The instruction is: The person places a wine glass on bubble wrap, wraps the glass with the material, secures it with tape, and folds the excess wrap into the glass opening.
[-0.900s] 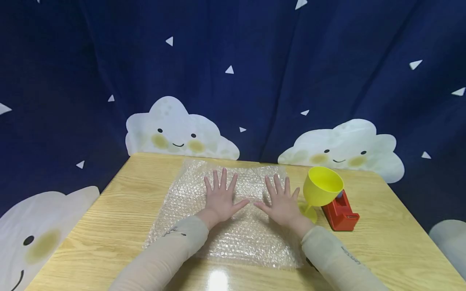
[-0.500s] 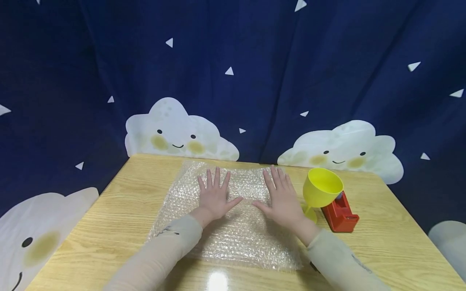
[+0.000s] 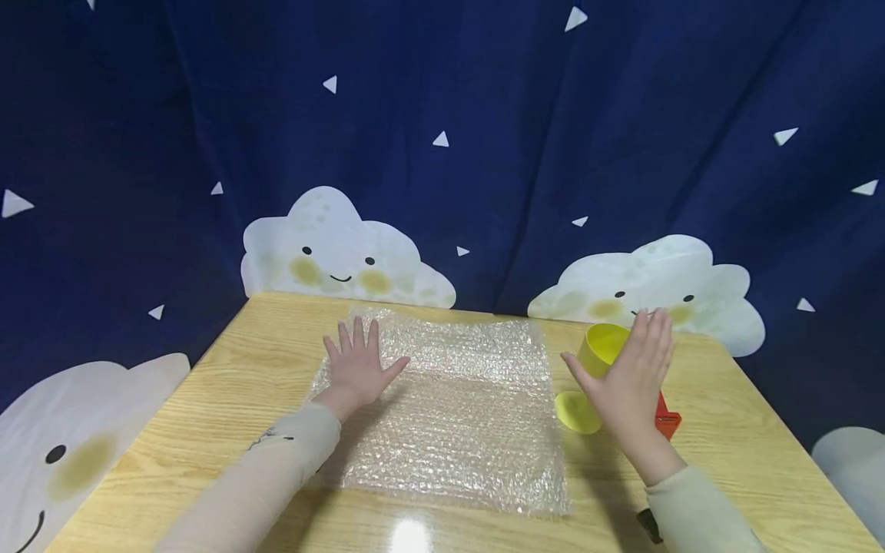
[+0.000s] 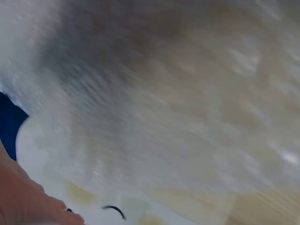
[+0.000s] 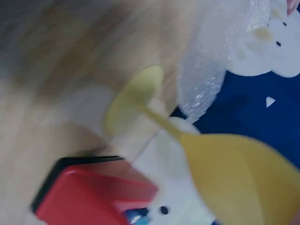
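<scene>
A: Where's the bubble wrap?
B: Lying on the wooden table – take its middle as the hub of the clock, seen from the head view.
A: And the left hand?
B: Between nine and ten o'clock, over the sheet's left part. Fingers spread wide, thumb out toward the middle. I can't tell if the palm touches the wrap.
A: The right hand?
B: Just above three o'clock, off the sheet. Its fingers are straight and close together, pointing toward twelve, with the thumb well apart from them.
A: Is it touching the yellow goblet?
B: Can't tell – the hand covers part of the bowl in the head view. The goblet's foot shows at three, just beside the sheet's right edge.
A: What's the red thing?
B: A tape dispenser, at three as well but farther out, partly hidden by the hand.
A: And behind?
B: A dark blue curtain, with one smiling cloud at eleven and another at two
</scene>
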Demonstrator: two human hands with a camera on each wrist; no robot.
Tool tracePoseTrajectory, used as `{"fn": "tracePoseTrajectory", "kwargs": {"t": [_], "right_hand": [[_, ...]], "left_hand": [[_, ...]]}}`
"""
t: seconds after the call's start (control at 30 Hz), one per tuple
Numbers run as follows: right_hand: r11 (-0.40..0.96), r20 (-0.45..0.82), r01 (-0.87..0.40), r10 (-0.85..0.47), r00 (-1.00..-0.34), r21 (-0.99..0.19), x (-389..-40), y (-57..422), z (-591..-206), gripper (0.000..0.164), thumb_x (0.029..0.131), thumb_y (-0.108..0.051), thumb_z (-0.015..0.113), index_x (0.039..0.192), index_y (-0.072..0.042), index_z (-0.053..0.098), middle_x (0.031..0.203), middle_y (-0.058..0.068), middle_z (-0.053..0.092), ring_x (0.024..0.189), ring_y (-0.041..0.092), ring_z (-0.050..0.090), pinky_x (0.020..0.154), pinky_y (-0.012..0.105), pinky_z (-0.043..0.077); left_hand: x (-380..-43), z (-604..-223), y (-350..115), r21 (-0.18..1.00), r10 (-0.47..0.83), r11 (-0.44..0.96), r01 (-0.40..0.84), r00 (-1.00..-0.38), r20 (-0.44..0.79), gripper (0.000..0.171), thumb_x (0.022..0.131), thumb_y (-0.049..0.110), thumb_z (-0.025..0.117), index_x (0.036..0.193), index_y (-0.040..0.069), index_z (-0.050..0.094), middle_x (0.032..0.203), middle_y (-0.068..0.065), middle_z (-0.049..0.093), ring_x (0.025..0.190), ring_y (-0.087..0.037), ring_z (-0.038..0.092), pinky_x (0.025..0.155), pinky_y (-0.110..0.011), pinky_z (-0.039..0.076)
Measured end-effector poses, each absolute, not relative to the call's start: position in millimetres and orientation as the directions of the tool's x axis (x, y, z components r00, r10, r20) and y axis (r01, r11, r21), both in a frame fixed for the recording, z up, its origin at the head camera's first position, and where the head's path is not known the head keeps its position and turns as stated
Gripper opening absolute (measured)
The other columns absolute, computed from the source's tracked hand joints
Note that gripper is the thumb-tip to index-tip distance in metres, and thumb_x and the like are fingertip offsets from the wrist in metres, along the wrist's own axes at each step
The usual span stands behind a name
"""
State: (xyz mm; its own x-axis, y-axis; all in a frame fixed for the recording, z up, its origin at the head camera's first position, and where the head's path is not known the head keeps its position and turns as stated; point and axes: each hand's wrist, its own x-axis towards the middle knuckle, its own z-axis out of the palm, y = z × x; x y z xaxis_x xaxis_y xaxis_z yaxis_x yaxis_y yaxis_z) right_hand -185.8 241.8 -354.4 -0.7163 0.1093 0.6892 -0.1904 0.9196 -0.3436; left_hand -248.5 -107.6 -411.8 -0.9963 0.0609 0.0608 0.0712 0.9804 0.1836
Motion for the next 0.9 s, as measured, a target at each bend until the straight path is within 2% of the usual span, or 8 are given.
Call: {"fn": "tracePoseTrajectory", "kwargs": {"t": [0.1,0.17,0.3,0.4,0.5,0.6,0.77,0.9], "right_hand": [[0.863,0.631,-0.150,0.224,-0.743,-0.483,-182.5,252.4,-357.5,0.113,0.075,-0.052,0.070,0.149,-0.003,0.000,0.157,0.017,-0.005,0.144,0.036,-0.002,0.116,0.055,0.003],[0.811,0.553,-0.108,0.288,-0.782,-0.575,-180.8,256.5,-359.3,0.115,0.074,-0.038,0.076,0.149,-0.004,-0.004,0.157,0.016,-0.007,0.144,0.036,-0.003,0.116,0.056,0.005],[0.690,0.377,-0.022,0.368,-0.850,-0.723,-178.3,260.8,-363.7,0.116,0.078,-0.038,0.074,0.149,-0.009,-0.013,0.157,0.014,-0.010,0.144,0.037,-0.002,0.115,0.057,0.009],[0.604,0.294,-0.003,0.384,-0.875,-0.797,-177.4,263.7,-367.5,0.116,0.079,-0.036,0.073,0.148,-0.011,-0.016,0.156,0.018,-0.005,0.143,0.038,0.005,0.115,0.055,0.011],[0.543,0.255,-0.006,0.384,-0.888,-0.840,-177.2,266.0,-370.7,0.115,0.079,-0.031,0.073,0.148,-0.010,-0.017,0.154,0.023,0.006,0.140,0.039,0.018,0.115,0.053,0.016],[0.515,0.220,0.011,0.385,-0.896,-0.857,-177.0,266.7,-373.2,0.113,0.081,-0.031,0.072,0.148,-0.010,-0.016,0.151,0.025,0.018,0.134,0.038,0.029,0.112,0.052,0.023],[0.513,0.206,0.022,0.383,-0.901,-0.858,-177.4,264.6,-378.6,0.099,0.082,-0.029,0.071,0.147,-0.006,0.001,0.138,0.023,0.036,0.120,0.032,0.041,0.103,0.047,0.034],[0.542,0.216,0.027,0.379,-0.900,-0.840,-176.9,262.4,-382.6,0.088,0.082,-0.027,0.071,0.141,0.000,0.012,0.130,0.024,0.040,0.112,0.031,0.044,0.096,0.045,0.037]], "left_hand": [[-248.6,-411.8,-125.7,0.219,0.023,0.975,0.027,-1.000,0.021,0.094,0.089,0.068,0.033,0.149,-0.001,0.009,0.153,-0.028,0.007,0.138,-0.052,0.003,0.108,-0.069,0.001],[-247.8,-411.5,-137.2,0.243,-0.002,0.970,-0.002,-1.000,-0.002,0.093,0.090,0.065,0.032,0.147,-0.005,0.010,0.151,-0.031,0.012,0.137,-0.054,0.009,0.107,-0.069,0.006],[-245.5,-410.5,-155.1,0.273,-0.032,0.961,-0.041,-0.999,-0.038,0.087,0.093,0.060,0.032,0.141,-0.012,0.020,0.139,-0.035,0.029,0.127,-0.054,0.027,0.100,-0.066,0.024],[-243.3,-409.1,-163.8,0.279,-0.047,0.958,-0.066,-0.996,-0.074,0.079,0.095,0.056,0.032,0.131,-0.014,0.034,0.124,-0.034,0.042,0.114,-0.050,0.039,0.089,-0.060,0.036],[-241.3,-407.6,-170.6,0.287,-0.062,0.953,-0.095,-0.991,-0.121,0.070,0.096,0.050,0.033,0.121,-0.014,0.043,0.115,-0.032,0.046,0.107,-0.048,0.044,0.085,-0.057,0.039],[-239.3,-405.9,-175.9,0.294,-0.063,0.949,-0.113,-0.983,-0.174,0.064,0.097,0.044,0.034,0.121,-0.015,0.045,0.117,-0.034,0.046,0.108,-0.048,0.044,0.087,-0.058,0.039],[-236.4,-399.6,-182.1,0.315,-0.034,0.943,-0.108,-0.972,-0.232,0.055,0.097,0.032,0.035,0.120,-0.016,0.048,0.119,-0.038,0.048,0.110,-0.051,0.047,0.087,-0.058,0.043],[-234.8,-393.6,-187.4,0.368,0.017,0.926,-0.084,-0.965,-0.263,0.044,0.095,0.021,0.035,0.107,-0.016,0.055,0.105,-0.033,0.058,0.091,-0.039,0.058,0.076,-0.046,0.049]]}}
